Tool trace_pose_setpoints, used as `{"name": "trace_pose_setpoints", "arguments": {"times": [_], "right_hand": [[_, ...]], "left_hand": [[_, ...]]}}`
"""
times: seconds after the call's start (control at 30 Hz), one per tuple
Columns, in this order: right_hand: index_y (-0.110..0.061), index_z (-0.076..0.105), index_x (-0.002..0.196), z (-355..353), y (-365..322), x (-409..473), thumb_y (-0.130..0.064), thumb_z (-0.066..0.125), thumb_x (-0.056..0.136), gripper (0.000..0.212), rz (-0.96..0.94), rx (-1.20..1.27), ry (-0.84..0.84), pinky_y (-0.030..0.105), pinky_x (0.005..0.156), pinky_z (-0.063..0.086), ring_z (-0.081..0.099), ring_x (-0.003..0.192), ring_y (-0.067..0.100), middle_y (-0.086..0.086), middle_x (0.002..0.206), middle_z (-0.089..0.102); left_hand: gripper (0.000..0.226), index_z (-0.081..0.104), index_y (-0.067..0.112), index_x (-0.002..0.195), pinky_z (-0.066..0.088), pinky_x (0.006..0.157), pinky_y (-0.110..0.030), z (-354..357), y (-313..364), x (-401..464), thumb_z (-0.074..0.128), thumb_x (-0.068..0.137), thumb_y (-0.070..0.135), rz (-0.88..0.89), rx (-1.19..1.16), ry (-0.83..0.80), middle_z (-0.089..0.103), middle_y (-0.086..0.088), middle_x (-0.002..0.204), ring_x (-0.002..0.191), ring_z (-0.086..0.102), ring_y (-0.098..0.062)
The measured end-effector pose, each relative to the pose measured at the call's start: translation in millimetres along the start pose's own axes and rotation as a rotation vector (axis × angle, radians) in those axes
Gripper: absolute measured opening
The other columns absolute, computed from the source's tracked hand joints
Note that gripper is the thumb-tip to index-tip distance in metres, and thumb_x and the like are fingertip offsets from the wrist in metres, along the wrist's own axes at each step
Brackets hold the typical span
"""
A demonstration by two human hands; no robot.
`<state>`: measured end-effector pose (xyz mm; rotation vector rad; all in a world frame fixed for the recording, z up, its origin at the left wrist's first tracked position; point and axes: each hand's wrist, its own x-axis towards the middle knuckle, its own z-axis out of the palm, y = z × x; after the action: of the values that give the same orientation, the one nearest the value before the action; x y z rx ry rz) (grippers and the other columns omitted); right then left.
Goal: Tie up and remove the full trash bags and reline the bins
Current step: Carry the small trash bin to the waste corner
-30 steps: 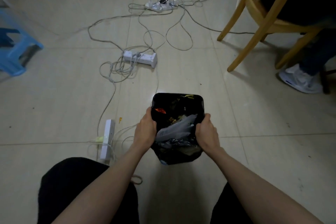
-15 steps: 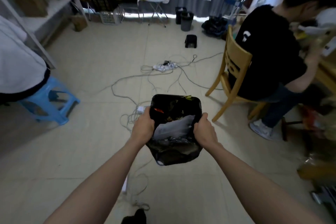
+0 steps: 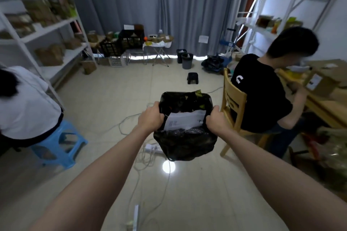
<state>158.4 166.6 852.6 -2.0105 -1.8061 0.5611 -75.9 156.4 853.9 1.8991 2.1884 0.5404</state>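
Note:
I hold a small bin lined with a black trash bag (image 3: 185, 141) up in front of me, well above the floor. It is full: white paper (image 3: 185, 121) and dark scraps show at its open top. My left hand (image 3: 151, 117) grips the left rim and my right hand (image 3: 216, 120) grips the right rim, fingers curled over the bag's edge. Two more dark bins (image 3: 185, 58) stand far off by the grey curtain.
A person sits on a wooden chair (image 3: 231, 103) close to the right, at a desk. Another person sits on a blue stool (image 3: 62, 144) at the left. Power strips and cables (image 3: 152, 149) lie on the floor below. White shelves (image 3: 37, 30) line both sides.
The bin has come up from the floor in both hands. My view has swung from the floor up to the room.

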Motion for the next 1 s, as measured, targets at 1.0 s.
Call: {"name": "trace_pose_setpoints", "arguments": {"times": [1.0], "right_hand": [[-0.013,0.034,0.104,-31.1,-12.3,376.3,-0.012,0.042,0.092,0.014,-0.052,0.013,0.035,0.038,0.066,0.040,0.053,0.086,0.032,0.016,0.098,0.054]], "left_hand": [[0.027,0.051,0.011,0.112,0.042,0.063,-0.037,53.5,80.6,373.1,0.049,0.086,0.019,0.114,0.081,0.066,0.063,-0.010,0.096,0.080,0.056,-0.031]]}}
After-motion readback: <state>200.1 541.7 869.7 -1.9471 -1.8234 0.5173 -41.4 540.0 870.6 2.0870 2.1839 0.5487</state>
